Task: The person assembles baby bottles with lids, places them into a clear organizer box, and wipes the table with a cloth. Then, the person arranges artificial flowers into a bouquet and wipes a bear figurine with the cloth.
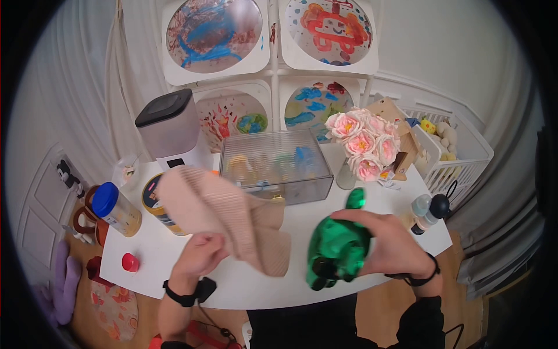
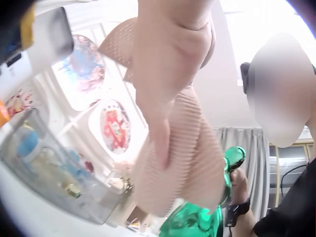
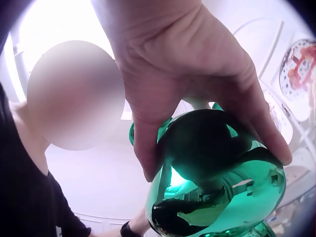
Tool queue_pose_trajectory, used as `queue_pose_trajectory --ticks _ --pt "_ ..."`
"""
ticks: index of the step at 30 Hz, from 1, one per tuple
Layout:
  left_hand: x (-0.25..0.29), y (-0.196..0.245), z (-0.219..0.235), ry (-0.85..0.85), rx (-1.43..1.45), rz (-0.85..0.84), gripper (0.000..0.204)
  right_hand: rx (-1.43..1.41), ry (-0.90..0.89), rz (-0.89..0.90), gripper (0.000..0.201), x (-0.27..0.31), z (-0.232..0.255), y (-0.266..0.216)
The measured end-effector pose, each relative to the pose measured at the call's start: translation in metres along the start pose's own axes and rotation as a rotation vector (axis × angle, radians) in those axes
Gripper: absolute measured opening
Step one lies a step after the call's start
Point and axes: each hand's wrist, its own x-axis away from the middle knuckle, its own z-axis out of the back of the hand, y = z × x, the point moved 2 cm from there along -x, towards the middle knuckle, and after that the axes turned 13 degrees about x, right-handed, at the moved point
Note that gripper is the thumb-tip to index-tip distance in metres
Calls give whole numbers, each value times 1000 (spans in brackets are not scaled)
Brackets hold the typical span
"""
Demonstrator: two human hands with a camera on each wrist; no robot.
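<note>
My left hand (image 1: 200, 255) grips a beige ribbed cloth (image 1: 224, 212) by its lower left part, and the rest hangs out to the right above the white table (image 1: 244, 291). In the left wrist view the cloth (image 2: 182, 153) drapes down below the fingers. To the right, my right hand (image 1: 398, 244) holds a glossy green figurine (image 1: 337, 247) with rounded limbs, tilted over the table's front part. Thumb and fingers spread around its rounded, mirror-like body (image 3: 222, 182) in the right wrist view. A gap separates cloth and figurine in the head view.
Behind the hands stands a clear-lidded box (image 1: 276, 163). A blue-lidded jar (image 1: 119, 209), a can (image 1: 160, 203) and a red cup (image 1: 130, 262) stand left. At right are a vase of pink flowers (image 1: 363, 142) and bottles (image 1: 430, 212). A grey-white appliance (image 1: 171, 128) stands at back left.
</note>
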Motion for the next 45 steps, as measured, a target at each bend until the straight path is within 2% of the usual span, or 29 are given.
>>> queue_pose_trajectory --ticks 1,3,5,6,8,9,11,12,14,15,17,18,19,21,22,24,27,28,30,31,33,34,35,37,38,41,43,44,45 --pt "-9 0 -14 26 -120 59 51 9 -29 16 85 -8 -10 -1" --pt "-22 21 -88 -102 -859 95 37 -53 -35 62 79 -21 -28 0" --pt "-50 -11 -96 -462 -1023 -372 39 -93 -51 29 79 -29 -40 1" --pt "-57 -12 -110 -464 -1025 -376 39 -91 -46 30 79 -29 -52 18" --pt "-67 -7 -137 -573 -1043 -341 46 -316 167 367 81 -22 -72 52" --pt "-72 -9 -134 -577 -1046 -343 46 -313 172 367 81 -21 -71 53" --pt "-84 -22 -121 -680 -973 -402 51 -170 340 294 85 -18 -64 55" --pt "-85 -29 -115 -683 -974 -401 51 -170 342 292 85 -17 -56 50" --pt "-85 -44 -100 -542 -886 -317 49 -153 197 8 89 -20 -42 42" --pt "-85 -51 -95 -548 -887 -316 49 -152 202 5 89 -20 -41 43" --pt "-85 -65 -83 -447 -732 -52 46 -230 228 -129 90 -19 -43 49" --pt "-77 -76 -92 -416 -931 -184 42 -230 232 -130 90 -15 -47 53" --pt "-71 -79 -105 -420 -934 -189 42 -326 292 -195 88 -8 -49 60" --pt "-60 -81 -123 -351 -678 -168 63 -422 355 -259 87 -1 -51 70" --pt "-52 -87 -114 -354 -677 -165 63 -466 424 -238 86 3 -50 72" --pt "-29 -96 -96 -595 -2005 -631 79 -483 495 -223 86 9 -45 71" --pt "-26 -95 -83 -627 -1709 -582 91 -562 505 -222 87 10 -48 74" --pt "-27 -94 -81 -622 -1712 -579 91 -565 501 -219 87 9 -50 74" --pt "-30 -88 -75 -512 -1206 -318 106 -655 478 -235 88 8 -58 75" --pt "-34 -87 -81 -504 -1211 -316 106 -660 472 -231 88 8 -61 73" --pt "-47 -92 -99 -253 -1190 -330 111 -579 422 -201 92 8 -65 67" --pt "-51 -97 -99 -257 -1140 -479 106 -535 388 -184 96 8 -65 64" --pt "-52 -92 -101 -251 -1141 -481 106 -535 384 -180 96 10 -67 66" --pt "-58 -78 -105 -215 -1248 -142 101 -526 419 -113 99 14 -69 71" --pt "-58 -77 -99 -215 -1247 -143 101 -541 533 -69 93 15 -67 71" --pt "-58 -76 -70 -254 -1337 -236 97 -634 626 19 96 25 -56 76" --pt "-56 -76 -45 -225 -1051 179 96 -629 615 45 97 29 -51 81" --pt "-55 -79 -33 -299 -987 2 77 -600 634 38 98 31 -49 83" --pt "-58 -83 -29 -297 -985 9 77 -569 651 31 98 31 -47 84"
